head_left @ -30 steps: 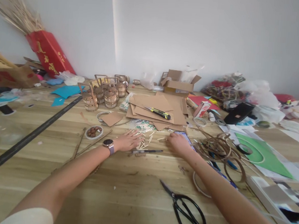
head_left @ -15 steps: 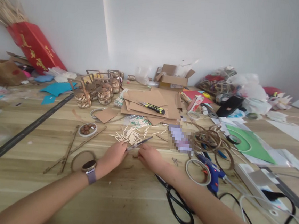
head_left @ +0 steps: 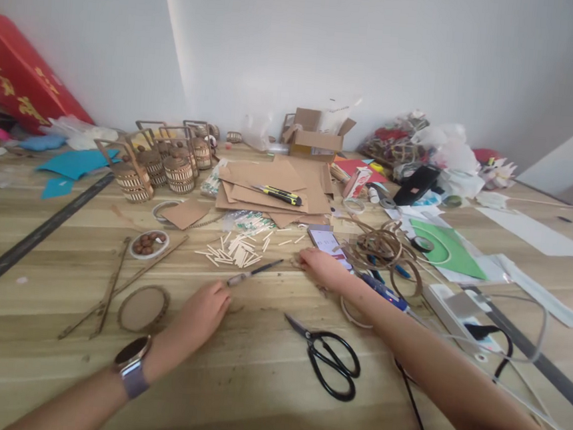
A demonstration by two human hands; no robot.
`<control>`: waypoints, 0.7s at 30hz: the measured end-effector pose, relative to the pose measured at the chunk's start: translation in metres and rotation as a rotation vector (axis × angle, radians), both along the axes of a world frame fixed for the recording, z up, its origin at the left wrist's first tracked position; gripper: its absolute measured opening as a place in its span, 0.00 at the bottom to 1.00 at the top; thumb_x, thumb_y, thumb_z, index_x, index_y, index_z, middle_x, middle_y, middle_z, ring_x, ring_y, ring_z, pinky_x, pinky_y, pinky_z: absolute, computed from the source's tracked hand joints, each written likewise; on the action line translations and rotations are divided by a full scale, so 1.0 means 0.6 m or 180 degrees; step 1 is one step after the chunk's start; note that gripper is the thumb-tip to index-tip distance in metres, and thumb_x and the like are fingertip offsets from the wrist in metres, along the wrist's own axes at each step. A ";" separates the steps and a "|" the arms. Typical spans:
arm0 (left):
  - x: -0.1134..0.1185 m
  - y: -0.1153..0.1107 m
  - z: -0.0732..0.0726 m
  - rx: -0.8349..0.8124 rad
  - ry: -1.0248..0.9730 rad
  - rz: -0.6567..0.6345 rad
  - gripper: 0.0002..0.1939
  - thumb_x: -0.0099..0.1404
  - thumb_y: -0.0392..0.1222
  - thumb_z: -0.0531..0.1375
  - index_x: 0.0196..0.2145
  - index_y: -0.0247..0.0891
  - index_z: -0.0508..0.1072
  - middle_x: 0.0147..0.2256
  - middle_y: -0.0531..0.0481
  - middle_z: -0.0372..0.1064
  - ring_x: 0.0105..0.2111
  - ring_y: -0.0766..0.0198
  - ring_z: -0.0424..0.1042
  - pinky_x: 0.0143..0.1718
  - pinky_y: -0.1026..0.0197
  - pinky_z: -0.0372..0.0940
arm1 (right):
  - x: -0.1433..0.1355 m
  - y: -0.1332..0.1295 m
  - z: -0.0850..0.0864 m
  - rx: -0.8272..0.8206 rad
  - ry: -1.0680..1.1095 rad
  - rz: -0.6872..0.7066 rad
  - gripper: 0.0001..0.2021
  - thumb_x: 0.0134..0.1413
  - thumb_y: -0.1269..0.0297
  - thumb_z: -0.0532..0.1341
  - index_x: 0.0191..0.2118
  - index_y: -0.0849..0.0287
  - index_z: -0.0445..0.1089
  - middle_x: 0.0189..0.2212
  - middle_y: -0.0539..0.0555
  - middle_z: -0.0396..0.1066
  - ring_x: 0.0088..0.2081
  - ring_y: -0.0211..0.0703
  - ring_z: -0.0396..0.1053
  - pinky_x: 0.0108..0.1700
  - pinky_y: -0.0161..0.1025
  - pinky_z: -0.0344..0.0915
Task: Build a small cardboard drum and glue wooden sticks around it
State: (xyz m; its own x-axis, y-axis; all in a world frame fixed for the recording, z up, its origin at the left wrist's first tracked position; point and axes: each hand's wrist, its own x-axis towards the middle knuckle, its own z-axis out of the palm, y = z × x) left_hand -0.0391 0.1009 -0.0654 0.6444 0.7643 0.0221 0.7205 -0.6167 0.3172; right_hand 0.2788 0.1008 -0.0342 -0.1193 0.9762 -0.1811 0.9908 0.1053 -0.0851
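Note:
My left hand, a watch on its wrist, rests on the wooden table with its fingers curled in. What those fingers hold, if anything, is hidden. Just beyond them lies a slim dark-tipped pen. My right hand reaches forward beside the phone, fingers pinched together; a small piece may be at the fingertips, too unclear to name. A pile of short wooden sticks lies between and beyond the hands. Left of my left hand is a round cardboard disc with a dark rim. Black-handled scissors lie nearer me.
A bowl of brown nuts and thin twigs are at left. Small woven baskets stand behind. A yellow-black cutter sits on stacked cardboard. Brown strip coils, a blue glue gun and a power strip are right.
My right hand has moved away from my left, forward and right to beside the phone, uncovering the scissors. My left hand has stayed near the pen. The view has shifted right.

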 end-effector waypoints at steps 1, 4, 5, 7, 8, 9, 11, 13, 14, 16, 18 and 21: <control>0.001 -0.013 -0.002 -0.0075 -0.0043 -0.0061 0.13 0.71 0.42 0.50 0.35 0.40 0.74 0.39 0.44 0.73 0.41 0.53 0.72 0.46 0.52 0.67 | 0.007 -0.014 0.003 -0.0061 0.0020 -0.0014 0.14 0.64 0.58 0.60 0.50 0.61 0.69 0.48 0.56 0.72 0.45 0.45 0.72 0.47 0.49 0.71; 0.013 -0.041 -0.003 -0.0307 -0.0142 -0.0233 0.09 0.68 0.40 0.56 0.44 0.39 0.73 0.46 0.43 0.72 0.46 0.52 0.71 0.49 0.52 0.66 | 0.027 -0.059 0.015 -0.0202 0.0074 -0.0053 0.10 0.64 0.66 0.58 0.48 0.61 0.71 0.44 0.56 0.74 0.45 0.45 0.73 0.48 0.44 0.68; 0.020 -0.046 -0.003 -0.0377 -0.0139 -0.0274 0.10 0.67 0.38 0.57 0.46 0.39 0.72 0.47 0.42 0.71 0.47 0.52 0.71 0.50 0.52 0.66 | 0.031 -0.072 0.018 -0.0233 0.0092 -0.0060 0.10 0.64 0.69 0.57 0.48 0.61 0.71 0.44 0.57 0.75 0.46 0.45 0.72 0.48 0.41 0.66; 0.038 -0.049 0.000 -0.0482 -0.0100 -0.0312 0.09 0.67 0.34 0.56 0.44 0.38 0.72 0.47 0.42 0.71 0.46 0.53 0.71 0.48 0.54 0.66 | 0.034 -0.093 0.021 -0.0277 0.0118 -0.0088 0.12 0.61 0.72 0.56 0.49 0.61 0.71 0.45 0.60 0.75 0.48 0.47 0.72 0.48 0.38 0.64; 0.047 -0.048 0.001 -0.0510 -0.0084 -0.0309 0.08 0.67 0.33 0.55 0.42 0.38 0.72 0.45 0.43 0.71 0.44 0.54 0.71 0.47 0.54 0.67 | 0.032 -0.101 0.021 -0.0298 0.0123 -0.0116 0.13 0.60 0.72 0.58 0.49 0.62 0.71 0.47 0.61 0.74 0.48 0.48 0.72 0.47 0.37 0.63; 0.057 -0.046 0.002 -0.0519 -0.0077 -0.0299 0.08 0.67 0.32 0.54 0.39 0.38 0.72 0.44 0.43 0.71 0.43 0.55 0.71 0.45 0.55 0.67 | 0.028 -0.107 0.019 -0.0314 0.0121 -0.0155 0.14 0.58 0.71 0.60 0.50 0.63 0.70 0.48 0.63 0.73 0.48 0.49 0.72 0.47 0.37 0.63; 0.077 -0.038 0.003 -0.0485 -0.0105 -0.0277 0.09 0.68 0.31 0.52 0.36 0.38 0.71 0.42 0.43 0.71 0.40 0.55 0.71 0.43 0.55 0.67 | 0.018 -0.112 0.015 -0.0333 0.0104 -0.0253 0.16 0.55 0.71 0.62 0.50 0.65 0.69 0.48 0.64 0.72 0.48 0.50 0.71 0.47 0.38 0.63; 0.098 -0.028 0.001 -0.0426 -0.0163 -0.0279 0.09 0.67 0.30 0.51 0.35 0.38 0.71 0.41 0.43 0.70 0.40 0.55 0.70 0.43 0.54 0.66 | 0.008 -0.111 0.012 -0.0343 0.0074 -0.0352 0.14 0.57 0.72 0.61 0.49 0.66 0.69 0.47 0.63 0.73 0.48 0.49 0.71 0.48 0.40 0.64; 0.108 -0.022 0.000 -0.0397 -0.0203 -0.0286 0.10 0.67 0.30 0.51 0.35 0.38 0.70 0.41 0.43 0.70 0.41 0.55 0.70 0.44 0.54 0.66 | 0.005 -0.109 0.011 -0.0350 0.0054 -0.0397 0.12 0.59 0.70 0.60 0.48 0.65 0.69 0.46 0.61 0.73 0.47 0.47 0.71 0.48 0.41 0.65; 0.130 -0.008 -0.002 -0.0340 -0.0295 -0.0287 0.10 0.67 0.29 0.50 0.35 0.37 0.70 0.41 0.42 0.69 0.42 0.54 0.69 0.45 0.54 0.65 | 0.001 -0.104 0.011 -0.0382 0.0009 -0.0471 0.10 0.63 0.65 0.60 0.48 0.63 0.70 0.45 0.57 0.73 0.45 0.45 0.72 0.48 0.45 0.68; 0.151 0.007 -0.003 -0.0300 -0.0401 -0.0278 0.11 0.66 0.28 0.49 0.37 0.37 0.70 0.41 0.42 0.68 0.42 0.54 0.69 0.45 0.53 0.64 | -0.001 -0.100 0.013 -0.0423 -0.0036 -0.0533 0.12 0.64 0.59 0.60 0.48 0.62 0.70 0.45 0.55 0.73 0.44 0.44 0.72 0.47 0.48 0.70; 0.176 0.027 -0.003 -0.0258 -0.0587 -0.0424 0.12 0.67 0.29 0.48 0.40 0.37 0.70 0.43 0.42 0.67 0.44 0.55 0.68 0.47 0.54 0.63 | -0.006 -0.100 0.015 -0.0473 -0.0072 -0.0603 0.13 0.64 0.59 0.60 0.48 0.61 0.70 0.46 0.56 0.72 0.44 0.44 0.72 0.46 0.47 0.71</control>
